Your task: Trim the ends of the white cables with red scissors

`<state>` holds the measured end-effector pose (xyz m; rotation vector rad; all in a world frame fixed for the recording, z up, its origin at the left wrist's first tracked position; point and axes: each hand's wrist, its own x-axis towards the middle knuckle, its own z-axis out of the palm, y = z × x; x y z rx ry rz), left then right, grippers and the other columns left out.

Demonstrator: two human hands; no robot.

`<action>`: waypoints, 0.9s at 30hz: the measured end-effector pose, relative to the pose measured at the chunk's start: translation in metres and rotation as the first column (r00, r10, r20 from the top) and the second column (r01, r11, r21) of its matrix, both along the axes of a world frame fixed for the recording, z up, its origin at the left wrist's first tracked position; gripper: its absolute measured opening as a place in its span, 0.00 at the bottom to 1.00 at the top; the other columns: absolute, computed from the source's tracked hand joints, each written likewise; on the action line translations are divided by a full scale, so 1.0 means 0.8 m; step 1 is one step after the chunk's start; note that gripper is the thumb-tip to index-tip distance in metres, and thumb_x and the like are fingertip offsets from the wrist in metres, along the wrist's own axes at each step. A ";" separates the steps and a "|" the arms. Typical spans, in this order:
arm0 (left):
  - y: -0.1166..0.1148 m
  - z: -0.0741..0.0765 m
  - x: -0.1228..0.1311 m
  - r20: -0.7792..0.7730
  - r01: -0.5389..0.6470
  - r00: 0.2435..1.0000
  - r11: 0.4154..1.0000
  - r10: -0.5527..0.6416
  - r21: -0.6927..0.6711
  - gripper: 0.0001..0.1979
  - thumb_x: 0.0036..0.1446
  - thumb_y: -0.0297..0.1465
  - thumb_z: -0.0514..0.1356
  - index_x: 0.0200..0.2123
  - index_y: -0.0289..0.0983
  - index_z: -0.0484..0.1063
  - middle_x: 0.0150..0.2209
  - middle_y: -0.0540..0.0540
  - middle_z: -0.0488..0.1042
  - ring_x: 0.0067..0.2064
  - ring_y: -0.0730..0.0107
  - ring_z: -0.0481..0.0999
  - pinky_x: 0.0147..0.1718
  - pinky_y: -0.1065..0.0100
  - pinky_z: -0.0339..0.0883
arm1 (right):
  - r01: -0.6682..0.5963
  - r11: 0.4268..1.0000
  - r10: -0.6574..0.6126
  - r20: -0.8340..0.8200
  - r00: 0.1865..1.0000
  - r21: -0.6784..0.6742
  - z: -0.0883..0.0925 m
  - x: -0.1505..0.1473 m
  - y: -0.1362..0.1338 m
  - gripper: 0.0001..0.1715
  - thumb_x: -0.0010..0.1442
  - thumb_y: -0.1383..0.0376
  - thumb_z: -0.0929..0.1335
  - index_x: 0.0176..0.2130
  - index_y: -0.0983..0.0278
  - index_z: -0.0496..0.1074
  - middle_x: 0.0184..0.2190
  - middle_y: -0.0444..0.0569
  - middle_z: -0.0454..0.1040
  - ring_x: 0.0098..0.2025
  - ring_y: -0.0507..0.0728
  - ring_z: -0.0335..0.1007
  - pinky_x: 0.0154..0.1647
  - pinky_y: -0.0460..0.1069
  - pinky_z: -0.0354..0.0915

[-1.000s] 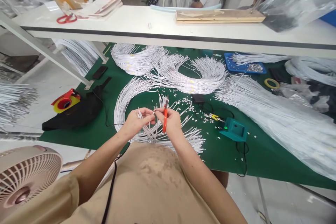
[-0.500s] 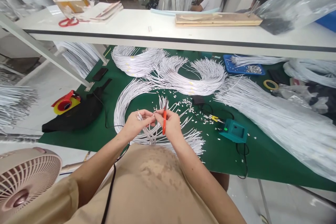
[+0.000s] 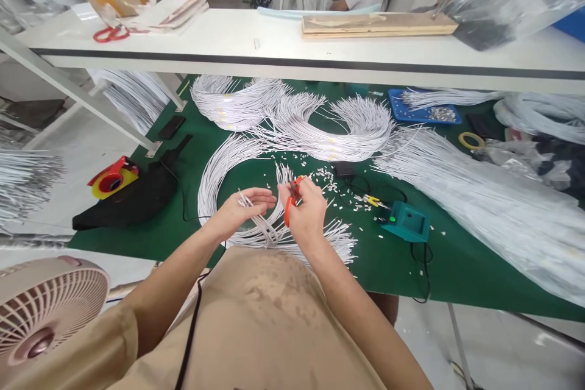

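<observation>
"Head view: what does the left hand (image 3: 240, 212) hold?"
"White wires (image 3: 264, 230), crossing the palm, fingers nearly straight. How firm the grip is, I cannot tell."
"The right hand (image 3: 308, 213)?"
"Closed around orange-handled cutters (image 3: 287, 212), just beside the left fingertips and apart from them."
"Position of the wires?"
"Before the torso, over the near side of the green bench (image 3: 388, 268), with a wire coil (image 3: 208, 183) around the hands' area."
"Other items?"
"Pale bits (image 3: 325, 178) scattered beyond the right hand; a teal device (image 3: 411, 223) to its right."
</observation>
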<state>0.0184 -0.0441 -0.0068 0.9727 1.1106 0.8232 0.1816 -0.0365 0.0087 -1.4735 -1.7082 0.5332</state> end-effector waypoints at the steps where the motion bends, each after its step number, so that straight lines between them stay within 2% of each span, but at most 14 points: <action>1: 0.000 -0.001 0.001 0.011 0.004 1.000 1.000 -0.004 0.000 0.23 0.42 0.34 0.65 0.43 0.34 0.69 0.44 0.38 0.73 0.45 0.58 0.73 0.43 0.61 0.65 | -0.045 0.999 0.045 -0.003 0.999 -0.007 0.002 -0.004 -0.002 0.12 0.57 0.61 0.61 0.27 0.64 0.68 0.27 0.46 0.68 0.30 0.52 0.61 0.38 0.47 0.55; 5: 0.000 -0.003 0.005 -0.007 -0.011 1.000 0.999 0.011 0.034 0.24 0.40 0.33 0.66 0.44 0.35 0.69 0.41 0.41 0.75 0.41 0.62 0.74 0.43 0.62 0.65 | -0.206 0.971 0.214 0.053 0.975 -0.118 0.000 -0.019 -0.005 0.09 0.54 0.66 0.62 0.25 0.64 0.67 0.27 0.45 0.68 0.28 0.51 0.60 0.32 0.46 0.54; 8: -0.001 -0.005 0.008 -0.078 -0.057 0.995 0.997 0.061 0.048 0.29 0.37 0.30 0.67 0.47 0.35 0.66 0.39 0.42 0.75 0.38 0.65 0.74 0.39 0.65 0.66 | -0.254 0.940 0.285 0.111 0.952 -0.229 -0.007 -0.024 -0.002 0.08 0.52 0.66 0.63 0.23 0.63 0.67 0.24 0.44 0.68 0.25 0.50 0.59 0.27 0.45 0.52; 11: -0.001 -0.006 0.007 -0.129 -0.055 0.990 0.998 0.059 0.033 0.33 0.34 0.28 0.68 0.48 0.35 0.64 0.38 0.43 0.74 0.35 0.68 0.74 0.36 0.67 0.66 | -0.276 0.895 0.327 0.096 0.940 -0.350 -0.014 -0.024 0.003 0.10 0.49 0.63 0.65 0.20 0.63 0.67 0.19 0.42 0.66 0.22 0.50 0.57 0.23 0.45 0.49; 13: -0.001 -0.006 0.004 -0.123 -0.028 0.992 0.999 0.031 0.028 0.31 0.36 0.29 0.67 0.47 0.36 0.65 0.37 0.45 0.74 0.33 0.69 0.74 0.34 0.68 0.66 | -0.254 0.888 0.279 0.010 0.960 -0.383 -0.018 -0.022 0.005 0.10 0.49 0.61 0.65 0.20 0.64 0.68 0.19 0.43 0.67 0.22 0.50 0.58 0.22 0.45 0.50; 16: 0.000 -0.005 0.000 -0.098 -0.024 0.995 0.999 0.027 0.032 0.26 0.40 0.32 0.65 0.46 0.35 0.66 0.33 0.46 0.74 0.32 0.69 0.74 0.31 0.69 0.64 | -0.255 0.875 0.161 -0.248 0.955 -0.412 -0.023 -0.019 0.008 0.11 0.50 0.60 0.65 0.25 0.64 0.72 0.21 0.44 0.70 0.24 0.51 0.63 0.24 0.45 0.55; 20: 0.000 -0.001 0.001 -0.105 -0.055 0.993 0.996 0.062 0.066 0.24 0.43 0.36 0.64 0.44 0.35 0.65 0.28 0.47 0.74 0.31 0.67 0.74 0.26 0.71 0.61 | -0.346 0.830 0.019 -0.598 0.802 -0.437 -0.016 -0.014 0.014 0.14 0.49 0.59 0.66 0.32 0.66 0.74 0.21 0.44 0.70 0.24 0.50 0.63 0.26 0.45 0.59; 23: -0.002 0.003 0.003 -0.101 -0.036 0.994 0.999 0.040 0.040 0.24 0.43 0.36 0.64 0.44 0.36 0.65 0.27 0.48 0.74 0.31 0.67 0.74 0.25 0.71 0.60 | -0.396 0.800 -0.030 -0.690 0.723 -0.450 -0.007 -0.011 0.021 0.16 0.48 0.57 0.67 0.31 0.67 0.74 0.20 0.42 0.67 0.22 0.48 0.60 0.24 0.44 0.58; 25: -0.004 0.005 0.005 -0.103 -0.011 0.995 1.000 0.013 0.025 0.24 0.44 0.36 0.64 0.45 0.37 0.64 0.27 0.48 0.74 0.31 0.67 0.74 0.25 0.71 0.61 | -0.458 0.765 0.004 -0.707 0.707 -0.453 -0.004 -0.010 0.022 0.16 0.46 0.56 0.68 0.29 0.66 0.74 0.18 0.41 0.66 0.21 0.48 0.59 0.24 0.44 0.57; 27: -0.005 0.005 0.007 -0.092 -0.016 0.996 0.999 0.019 0.033 0.23 0.45 0.36 0.63 0.45 0.37 0.64 0.27 0.48 0.74 0.31 0.67 0.74 0.25 0.72 0.60 | -0.487 0.753 0.031 -0.716 0.697 -0.442 -0.004 -0.011 0.022 0.16 0.46 0.56 0.68 0.29 0.66 0.73 0.17 0.41 0.67 0.21 0.48 0.61 0.25 0.45 0.58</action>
